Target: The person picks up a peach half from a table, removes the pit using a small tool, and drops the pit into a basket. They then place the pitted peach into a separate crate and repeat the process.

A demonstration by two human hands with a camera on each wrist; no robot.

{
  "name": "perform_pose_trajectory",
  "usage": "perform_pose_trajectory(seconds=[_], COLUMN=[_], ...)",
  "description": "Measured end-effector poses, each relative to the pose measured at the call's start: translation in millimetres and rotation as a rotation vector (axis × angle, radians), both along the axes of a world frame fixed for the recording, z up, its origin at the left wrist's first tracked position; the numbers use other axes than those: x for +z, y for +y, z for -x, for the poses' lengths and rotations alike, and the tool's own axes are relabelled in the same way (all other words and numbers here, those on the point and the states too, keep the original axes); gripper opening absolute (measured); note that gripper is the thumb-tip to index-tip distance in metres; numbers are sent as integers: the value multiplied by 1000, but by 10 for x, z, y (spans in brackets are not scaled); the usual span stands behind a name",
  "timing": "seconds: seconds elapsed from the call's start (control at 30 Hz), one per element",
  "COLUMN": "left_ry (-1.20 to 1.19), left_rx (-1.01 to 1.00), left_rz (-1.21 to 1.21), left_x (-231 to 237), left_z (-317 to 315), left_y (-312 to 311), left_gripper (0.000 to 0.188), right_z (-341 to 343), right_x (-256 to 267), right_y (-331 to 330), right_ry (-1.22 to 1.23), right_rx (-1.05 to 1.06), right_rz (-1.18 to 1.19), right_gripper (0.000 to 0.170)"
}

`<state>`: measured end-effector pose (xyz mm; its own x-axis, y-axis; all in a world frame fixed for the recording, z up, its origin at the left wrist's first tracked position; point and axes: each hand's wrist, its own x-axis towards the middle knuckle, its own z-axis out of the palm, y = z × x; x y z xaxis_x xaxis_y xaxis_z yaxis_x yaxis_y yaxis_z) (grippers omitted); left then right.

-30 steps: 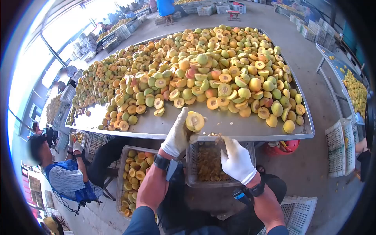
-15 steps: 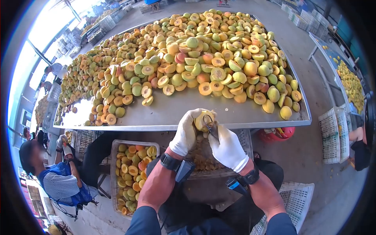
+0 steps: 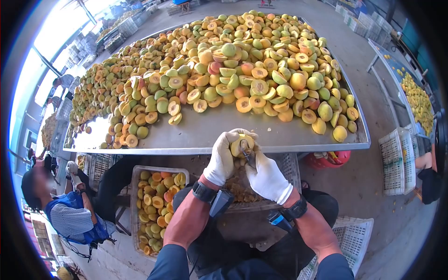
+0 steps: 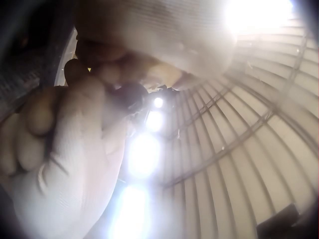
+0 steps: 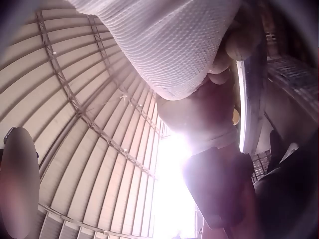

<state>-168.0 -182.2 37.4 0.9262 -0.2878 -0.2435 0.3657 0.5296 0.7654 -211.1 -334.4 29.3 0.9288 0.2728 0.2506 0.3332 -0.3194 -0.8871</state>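
In the head view my gloved left hand [image 3: 222,161] holds a peach half [image 3: 241,144], cut face toward me, just over the table's front edge. My gloved right hand [image 3: 270,179] grips a pitting tool [image 3: 251,160], whose metal end is at the middle of the cut face. Both hands are close together above a crate [image 3: 291,169] of brown pits and scraps. The left wrist view has the right hand's curled fingers [image 4: 75,144] round the dark tool. In the right wrist view the glove [image 5: 169,45] hides the tool and most of the fruit.
A metal table [image 3: 210,135] bears a big heap of peach halves [image 3: 196,70]. A crate [image 3: 136,205] of peach halves stands left of my legs, near a seated person [image 3: 77,210]. At right are a red bucket [image 3: 332,160], a white basket [image 3: 394,163] and another crate [image 3: 357,240].
The right hand came from the table edge to the peach half in the left hand, bringing the pitting tool against its cut face. Since then it has shifted slightly down and the tool has turned.
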Motion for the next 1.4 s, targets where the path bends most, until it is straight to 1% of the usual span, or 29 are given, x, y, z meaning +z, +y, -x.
perform_pose_trajectory(seconds=[0.1, 0.13, 0.17, 0.23, 0.27, 0.3, 0.37, 0.4, 0.47, 0.5, 0.57, 0.6, 0.67, 0.73, 0.8, 0.83, 0.9, 1.0, 1.03, 1.07, 1.1, 1.17, 1.2, 1.23, 1.27, 1.3, 1.33, 1.37, 1.4], left_ry=[111, 87, 90, 110, 103, -345, -315, -310, -96, -93, 70, 76, 65, 47, -48, -50, -136, -202, -203, -266, -327, -317, -318, -318, -315, -317, -320, -322, -301], left_rx=[-53, -210, -208, -213, -60, 52, 192, 194, 225, 228, 285, 247, 236, 222, 330, 328, 451, 400, 395, 253, 111, 73, 3, -66, -62, -114, -167, -166, -191], left_rz=[-96, -157, -158, -241, -247, -364, -275, -273, -32, -33, 9, -50, -52, -55, -118, -123, -59, -68, -74, -142, -206, -205, -221, -238, -237, -226, -217, -218, -248], left_x=[189, 157, 124, 102, 250, -24, -6, -19, -35, -34, -11, -9, -26, -16, 25, 46, 91, 133, 176, 236, 270, 284, 303, 312, 309, 305, 304, 309, 309], left_z=[1, -68, -90, -122, -39, -110, -23, -30, -69, -69, -70, -76, -72, -66, -20, 1, 24, 34, 32, 20, 2, -36, -40, -39, -42, -51, -55, -53, -46], left_y=[-6, 72, 80, 58, -60, -74, -249, -250, -230, -234, -249, -219, -196, -206, -242, -263, -297, -264, -233, -194, -174, -159, -141, -120, -101, -85, -72, -63, -61], left_gripper=[43, 43, 43, 40, 36, 32, 30, 30, 29, 29, 27, 25, 24, 23, 25, 25, 27, 31, 31, 33, 34, 34, 34, 34, 34, 33, 32, 32, 32], right_z=[38, 46, 51, 19, -3, -15, -4, 11, 43, 47, 49, 40, 44, 35, 39, 42, 38, 26, 18, 15, 22, 18, 21, 28, 33, 42, 55, 56, 50], right_x=[28, 10, -5, -16, -15, -12, -19, -47, -111, -99, -38, -47, -77, -33, -21, -24, -27, -67, -76, -65, -24, 347, 359, 363, 362, 353, 334, 314, 281], right_y=[-68, -87, -96, -102, -110, -116, -100, -70, 7, 13, 27, 32, 28, 18, 16, 24, 31, -8, -6, -5, -55, -152, -180, -211, -234, -247, -255, -260, -270], right_ry=[53, 52, 51, 78, 102, 99, 166, 170, 130, 132, 93, 93, 122, 134, 146, 178, 208, 226, 94, -40, -39, 731, 733, 831, 928, 929, 964, 996, 996], right_rx=[55, 67, 81, 47, 11, 6, -33, -30, 5, 7, -17, -15, -13, 11, 33, 49, 62, 110, 140, 168, 163, 381, 383, 429, 474, 476, 512, 547, 549], right_rz=[94, 149, 202, 199, 198, 200, 101, 104, -42, -43, 135, 134, 204, 154, 101, 53, -2, -2, -38, -72, -75, -202, -198, -264, -331, -328, -397, -468, -469], right_gripper=[28, 28, 27, 29, 31, 31, 26, 26, 20, 20, 21, 21, 22, 23, 24, 23, 21, 21, 19, 18, 18, 15, 15, 12, 8, 8, 7, 6, 6])
